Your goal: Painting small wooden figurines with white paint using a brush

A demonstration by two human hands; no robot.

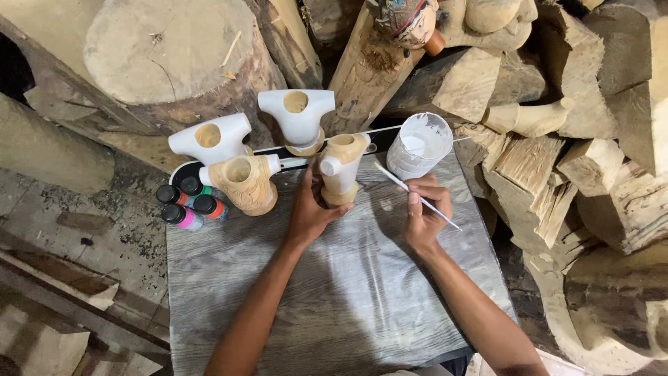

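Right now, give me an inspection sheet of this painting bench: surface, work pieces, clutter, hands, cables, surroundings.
Surface: grey wood-grain board, bare in front of the hands.
Job's things: pale carved wooden figure, one stub painted white; thin white-handled brush; white paint-smeared cup.
Clutter: two white-coated carved pieces; one bare carved piece with a white stub; four small black-capped paint bottles.
Grippers: left hand grips the figure's base; right hand holds the brush, clear of the figure.
Cables: nothing seen.
Surroundings: rough logs and split wood blocks; dusty floor at left.
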